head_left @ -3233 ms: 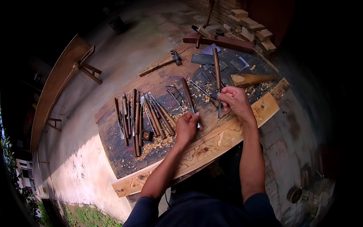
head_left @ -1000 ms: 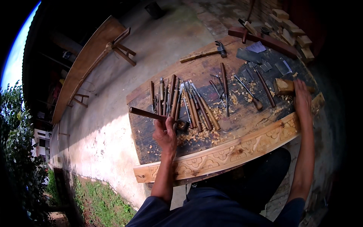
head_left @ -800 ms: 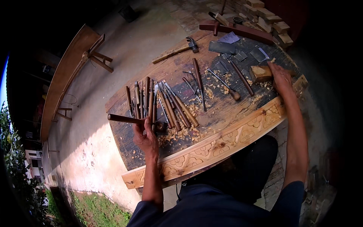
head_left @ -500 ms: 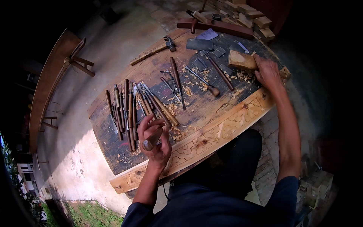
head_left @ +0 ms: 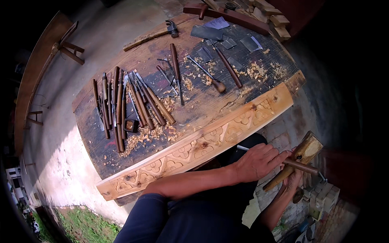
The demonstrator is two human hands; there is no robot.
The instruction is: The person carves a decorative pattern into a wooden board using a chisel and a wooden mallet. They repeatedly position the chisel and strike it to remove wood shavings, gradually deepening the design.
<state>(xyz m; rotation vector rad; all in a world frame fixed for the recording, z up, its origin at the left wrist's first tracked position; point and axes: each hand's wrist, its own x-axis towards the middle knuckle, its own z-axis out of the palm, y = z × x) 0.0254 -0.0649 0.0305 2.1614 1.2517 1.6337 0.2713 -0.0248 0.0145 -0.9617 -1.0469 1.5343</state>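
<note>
My left arm crosses in front of my body, and my left hand point(head_left: 256, 163) is closed around a wood-handled chisel point(head_left: 302, 166). Its pale metal end sticks out on the left side of the fist, over my knee. Beyond the bench's right end, my right hand point(head_left: 292, 181) grips a wooden mallet point(head_left: 308, 149) with a worn, blocky head. The chisel's handle passes across the mallet, and the two hands are close together. Along the bench's near edge lies a pale board point(head_left: 204, 144) carved with flower shapes and diagonal bands. Both hands are off it.
Several chisels and gouges point(head_left: 121, 99) lie in a row on the workbench point(head_left: 227, 103), beside a small dark box point(head_left: 131, 125). Wood shavings point(head_left: 142, 139), a claw hammer point(head_left: 172, 28), sandpaper sheets point(head_left: 206, 32) and a long wooden plane point(head_left: 231, 20) are also there. A wooden bench point(head_left: 36, 69) stands left.
My right hand has taken the mallet off the bench and down to the right. My left hand has swung from the tool row across to it with the chisel. The view has shifted.
</note>
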